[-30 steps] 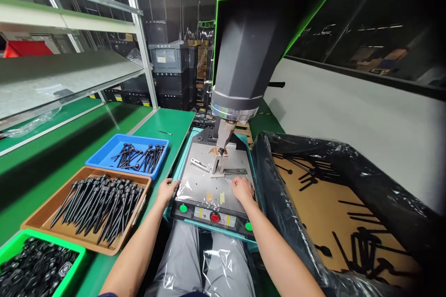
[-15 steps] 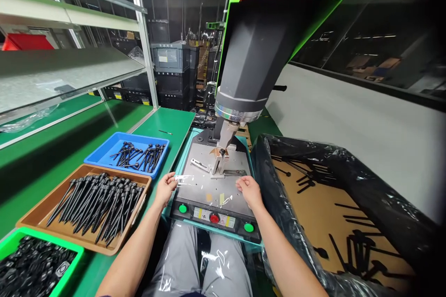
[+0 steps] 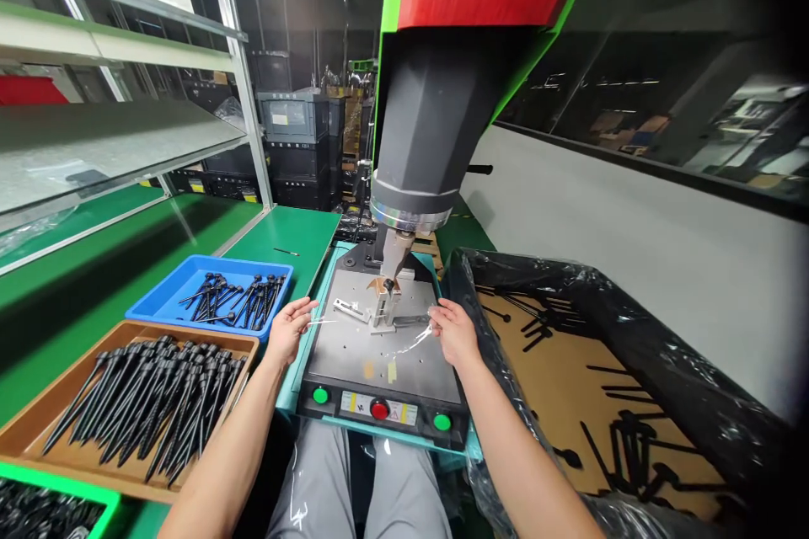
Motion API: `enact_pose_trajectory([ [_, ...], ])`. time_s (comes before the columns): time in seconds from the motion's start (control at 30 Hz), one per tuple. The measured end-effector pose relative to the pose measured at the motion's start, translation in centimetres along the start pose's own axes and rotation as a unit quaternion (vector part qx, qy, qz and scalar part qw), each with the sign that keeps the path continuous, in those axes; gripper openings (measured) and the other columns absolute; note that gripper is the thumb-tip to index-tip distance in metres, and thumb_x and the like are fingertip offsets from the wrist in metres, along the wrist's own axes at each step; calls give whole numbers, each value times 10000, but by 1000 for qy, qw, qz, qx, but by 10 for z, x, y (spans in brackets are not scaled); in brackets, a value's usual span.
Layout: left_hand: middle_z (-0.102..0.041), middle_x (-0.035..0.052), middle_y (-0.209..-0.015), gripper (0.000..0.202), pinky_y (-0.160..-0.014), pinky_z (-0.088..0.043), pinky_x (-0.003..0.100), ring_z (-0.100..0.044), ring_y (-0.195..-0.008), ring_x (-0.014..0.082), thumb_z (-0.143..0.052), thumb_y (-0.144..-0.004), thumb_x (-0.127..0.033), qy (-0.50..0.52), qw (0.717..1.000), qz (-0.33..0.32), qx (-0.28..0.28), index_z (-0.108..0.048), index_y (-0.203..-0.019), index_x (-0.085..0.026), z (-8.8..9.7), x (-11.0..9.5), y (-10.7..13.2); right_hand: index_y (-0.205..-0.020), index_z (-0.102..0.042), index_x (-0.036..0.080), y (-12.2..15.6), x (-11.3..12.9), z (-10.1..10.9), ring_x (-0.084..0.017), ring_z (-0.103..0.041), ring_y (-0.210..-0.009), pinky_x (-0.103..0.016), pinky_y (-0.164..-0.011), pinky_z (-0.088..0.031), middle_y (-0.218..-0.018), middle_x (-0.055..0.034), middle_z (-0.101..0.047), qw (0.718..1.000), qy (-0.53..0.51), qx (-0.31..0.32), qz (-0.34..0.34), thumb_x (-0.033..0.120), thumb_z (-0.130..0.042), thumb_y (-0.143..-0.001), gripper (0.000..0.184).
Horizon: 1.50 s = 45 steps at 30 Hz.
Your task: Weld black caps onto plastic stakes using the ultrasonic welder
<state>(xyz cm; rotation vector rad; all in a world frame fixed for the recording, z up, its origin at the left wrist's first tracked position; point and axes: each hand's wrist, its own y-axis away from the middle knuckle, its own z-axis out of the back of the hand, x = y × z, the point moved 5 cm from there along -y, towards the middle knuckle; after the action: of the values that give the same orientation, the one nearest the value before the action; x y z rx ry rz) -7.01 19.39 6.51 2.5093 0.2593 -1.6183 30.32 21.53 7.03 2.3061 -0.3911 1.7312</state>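
Between my hands stretches a clear plastic film point(image 3: 414, 343), seen mostly by its white glints; whether it is a bag or a sheet I cannot tell. My left hand point(image 3: 289, 332) pinches its left side over the left edge of the press bed. The right side is in the fingers of my right hand point(image 3: 455, 333), near the bed's right edge. Behind the film, a metal fixture point(image 3: 383, 312) stands on the steel base plate point(image 3: 322, 354), with a small black part point(image 3: 388, 285) at its top. The welding press horn point(image 3: 397, 251) comes down right above that part.
On the left bench stand a blue tray point(image 3: 148, 301) and a brown tray point(image 3: 18, 429) of black tie-like parts, plus a green bin point(image 3: 114, 514) of small black pieces. A plastic-lined box point(image 3: 537, 387) with finished-looking black parts is at right. Two green buttons point(image 3: 320, 396) flank a red button point(image 3: 379, 410).
The view has shifted, showing more of the red press head. My hands stay at either side of the bed with the film between them; its glints have moved, and those over my lap have lessened.
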Motion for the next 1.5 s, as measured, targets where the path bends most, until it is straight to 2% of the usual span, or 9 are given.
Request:
enact_pose_trajectory([
  [0.13, -726, 178, -1044, 571, -521, -387, 208, -596, -613, 108, -856, -503, -210, 7, 1000, -13, -2, -655, -1027, -103, -14, -20, -15, -928, -574, 229, -14, 9, -9, -89, -515, -494, -177, -379, -347, -757, 14, -637, 999, -43, 4, -12, 311, -886, -436, 589],
  [0.27, -731, 162, -1023, 583, -561, -423, 214, -618, -652, 119, -857, -484, -206, -7, 1000, -9, -3, -655, -1022, -109, -26, -33, -33, -913, -573, 237, -34, 17, -17, -91, -509, -480, -173, -356, -335, -750, 17, -640, 999, -53, 0, -11, 266, -878, -437, 566],
  [0.5, -725, 157, -1016, 612, -603, -435, 248, -638, -729, 164, -863, -489, -281, -69, 996, -56, 16, -657, -1041, -117, -41, -50, -75, -931, -581, 229, -73, 32, -33, -81, -514, -497, -162, -371, -334, -783, 21, -658, 999, -31, -7, 0, 222, -851, -491, 516],
  [0.67, -707, 143, -1047, 640, -633, -453, 253, -642, -792, 176, -853, -490, -328, -111, 990, -90, 17, -655, -1065, -130, -54, -60, -110, -887, -580, 218, -105, 41, -45, -87, -535, -530, -179, -419, -384, -756, 31, -642, 1000, 1, -4, -5, 242, -839, -550, 426],
  [0.8, -697, 133, -1061, 649, -587, -441, 238, -621, -740, 156, -848, -498, -361, -144, 982, -123, 6, -663, -1075, -128, -61, -68, -136, -870, -570, 220, -128, 44, -52, -90, -534, -526, -188, -431, -390, -728, 39, -627, 1000, 22, -10, -6, 253, -832, -588, 386],
  [0.97, -695, 123, -1045, 622, -537, -411, 228, -579, -627, 114, -836, -514, -353, -165, 977, -138, -5, -667, -1067, -121, -64, -73, -162, -871, -557, 218, -147, 40, -63, -89, -533, -500, -185, -412, -367, -703, 46, -628, 999, 40, -7, -13, 239, -819, -599, 378],
  [1.17, -693, 131, -1050, 564, -491, -389, 222, -577, -584, 112, -799, -543, -321, -202, 970, -133, -25, -673, -1054, -118, -68, -73, -181, -852, -546, 215, -163, 31, -74, -75, -510, -454, -170, -371, -320, -667, 56, -608, 998, 58, -17, -18, 200, -782, -620, 331],
  [1.5, -697, 128, -1039, 506, -439, -335, 194, -583, -576, 120, -816, -516, -309, -225, 969, -92, -46, -685, -975, -140, -50, -56, -182, -834, -540, 220, -159, 10, -74, -81, -484, -419, -180, -322, -267, -667, 42, -616, 997, 75, -3, -18, 189, -756, -646, 289],
])
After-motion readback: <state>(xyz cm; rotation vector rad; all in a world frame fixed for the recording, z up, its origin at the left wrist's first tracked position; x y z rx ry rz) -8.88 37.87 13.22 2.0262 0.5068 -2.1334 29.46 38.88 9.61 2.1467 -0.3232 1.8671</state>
